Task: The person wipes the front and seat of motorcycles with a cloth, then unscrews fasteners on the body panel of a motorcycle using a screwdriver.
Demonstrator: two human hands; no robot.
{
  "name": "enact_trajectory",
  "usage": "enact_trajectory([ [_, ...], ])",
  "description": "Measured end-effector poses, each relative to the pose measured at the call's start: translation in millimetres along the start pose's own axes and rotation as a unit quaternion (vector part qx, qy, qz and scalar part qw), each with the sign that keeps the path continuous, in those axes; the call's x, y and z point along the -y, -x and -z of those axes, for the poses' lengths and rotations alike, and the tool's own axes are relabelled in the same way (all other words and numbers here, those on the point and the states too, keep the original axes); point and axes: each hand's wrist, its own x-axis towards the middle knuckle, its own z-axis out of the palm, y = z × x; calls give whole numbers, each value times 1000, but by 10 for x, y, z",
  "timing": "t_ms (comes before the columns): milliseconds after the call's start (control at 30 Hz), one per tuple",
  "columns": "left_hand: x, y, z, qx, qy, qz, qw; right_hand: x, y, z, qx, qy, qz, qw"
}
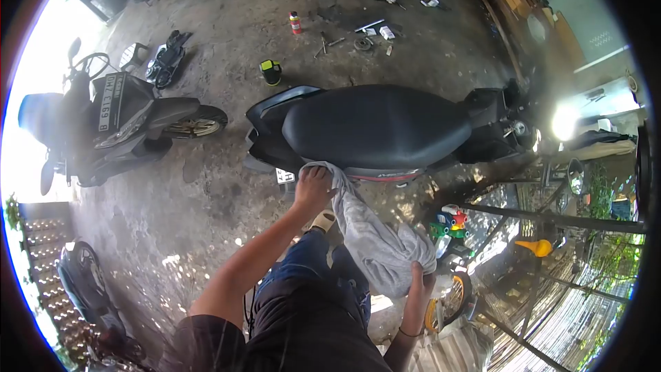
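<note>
A grey cloth (pixel 372 234) stretches between my two hands. My left hand (pixel 315 189) presses one end of it against the side of a black motorcycle, just below the rear of the seat (pixel 379 124). The fingers are bent over the cloth. My right hand (pixel 418 281) grips the bunched other end of the cloth, lower and to the right, away from the motorcycle. A red strip with lettering (pixel 392 176) runs along the motorcycle's side panel, to the right of my left hand.
Another motorcycle (pixel 124 110) stands at the left. On the floor beyond the seat are a yellow-green container (pixel 270 71), a red bottle (pixel 295 23) and scattered tools (pixel 329 43). Coloured bottles (pixel 451 220) and an orange funnel (pixel 534 247) are at the right.
</note>
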Motion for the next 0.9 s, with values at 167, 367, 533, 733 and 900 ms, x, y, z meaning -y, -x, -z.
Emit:
enact_trajectory([
  [167, 338, 307, 507, -52, -47, 96, 993, 60, 87, -116, 20, -3, -19, 1000],
  [367, 794, 224, 875, -84, -98, 190, 973, 364, 146, -354, 77, 34, 8, 996],
  [533, 1189, -130, 770, -112, -147, 235, 954, 764, 172, -817, 237, -56, 183, 952],
  [733, 1230, -292, 760, -111, -139, 159, 971, 898, 233, -1028, 408, -18, 109, 906],
  [900, 1447, -863, 646, -136, -195, 90, 967, 767, 296, -961, 376, 20, -26, 926],
])
